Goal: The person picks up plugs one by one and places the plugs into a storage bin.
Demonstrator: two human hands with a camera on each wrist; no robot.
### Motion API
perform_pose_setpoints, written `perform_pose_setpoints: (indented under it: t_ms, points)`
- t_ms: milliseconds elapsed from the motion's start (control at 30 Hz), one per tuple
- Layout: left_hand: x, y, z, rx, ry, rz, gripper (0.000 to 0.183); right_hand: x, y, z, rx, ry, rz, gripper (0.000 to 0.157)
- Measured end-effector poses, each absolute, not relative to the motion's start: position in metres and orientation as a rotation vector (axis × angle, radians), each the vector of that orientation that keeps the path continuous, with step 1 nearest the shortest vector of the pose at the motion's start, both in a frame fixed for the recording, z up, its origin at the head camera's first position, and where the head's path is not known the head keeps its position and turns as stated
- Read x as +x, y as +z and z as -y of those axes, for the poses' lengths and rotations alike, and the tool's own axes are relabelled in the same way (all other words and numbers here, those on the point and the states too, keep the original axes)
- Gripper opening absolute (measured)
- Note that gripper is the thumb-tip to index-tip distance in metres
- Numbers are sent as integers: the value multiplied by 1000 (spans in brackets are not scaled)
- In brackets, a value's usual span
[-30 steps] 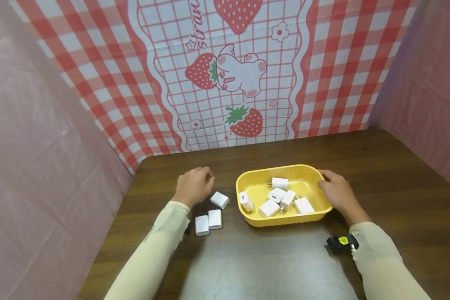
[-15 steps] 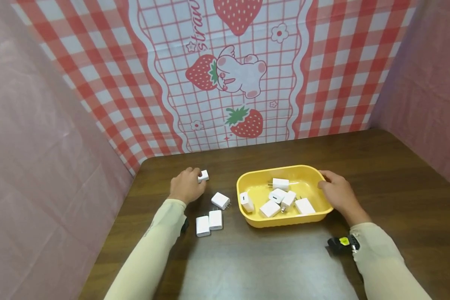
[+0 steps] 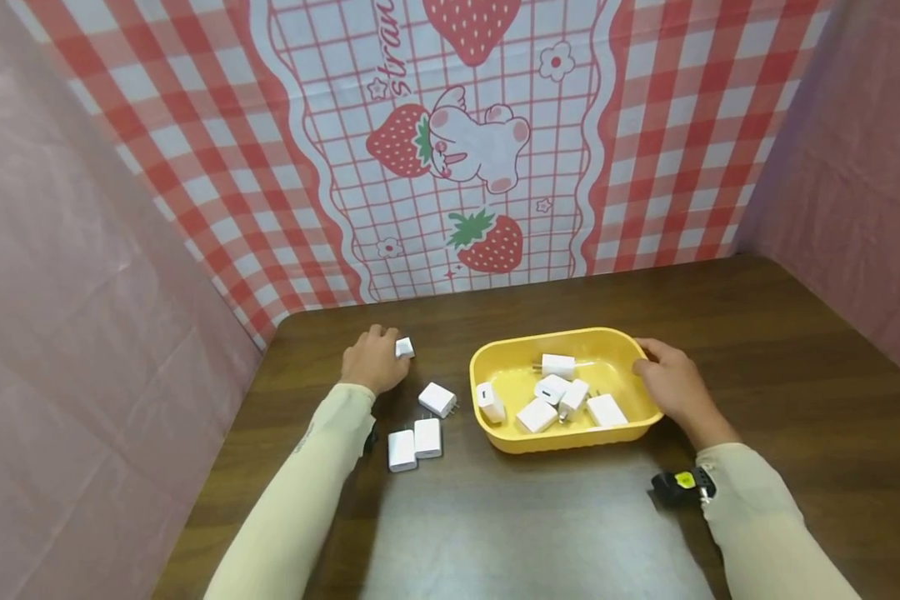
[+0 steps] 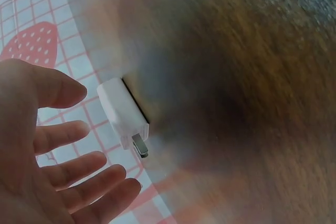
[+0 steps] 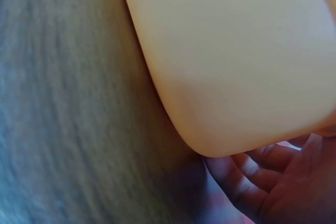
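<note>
My left hand is at the far left of the table, beside a white charger plug. In the left wrist view its thumb and fingers are spread, with a gap between them and the charger plug, whose metal prongs show. My right hand grips the right end of a yellow plastic basket, thumb over the rim. The right wrist view has that hand's fingers against the outer wall of the basket. Several white charger plugs lie inside the basket.
Three more white charger plugs lie between my left arm and the basket: one charger plug nearer the basket, and a pair, a left plug and a right plug, side by side. A red-and-white strawberry cloth hangs behind the brown wooden table.
My left hand has shifted left, and the far charger plug has come into view beside its fingers. My right hand and the basket stay in place.
</note>
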State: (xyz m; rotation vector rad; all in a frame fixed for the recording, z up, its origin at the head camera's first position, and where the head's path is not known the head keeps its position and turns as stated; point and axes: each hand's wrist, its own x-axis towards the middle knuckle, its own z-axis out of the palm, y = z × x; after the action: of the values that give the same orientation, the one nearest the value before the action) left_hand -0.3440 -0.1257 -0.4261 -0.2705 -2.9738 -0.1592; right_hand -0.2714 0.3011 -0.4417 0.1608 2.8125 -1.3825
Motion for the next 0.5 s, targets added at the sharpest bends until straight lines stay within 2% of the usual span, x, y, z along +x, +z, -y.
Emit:
perform_pose_setpoints:
  t_ms: [500]
  points:
    - [-350, -424, 123, -316, -164, 2979, 34, -272, -441, -301, 185, -1383, -2781, 55]
